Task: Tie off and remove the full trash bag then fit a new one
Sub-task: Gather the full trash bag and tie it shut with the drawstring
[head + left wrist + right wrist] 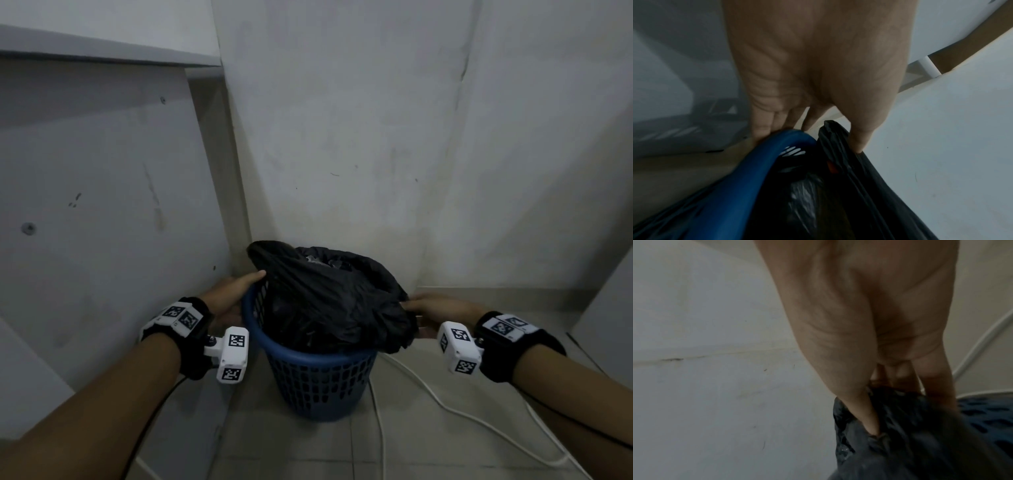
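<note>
Beige tiles (428, 445), pale corner walls (342, 137): a blue basket (318, 377) stands as left hand (229, 294) and right hand (438, 306) grip the black bag (325, 301); only wrist views show fingers (937, 386).

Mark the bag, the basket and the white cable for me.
bag (325, 301): head view, crumpled black plastic at its top.
basket (318, 383): head view, blue lattice wall below the rim.
cable (440, 403): head view, stretch on the floor right of the basket.
</note>
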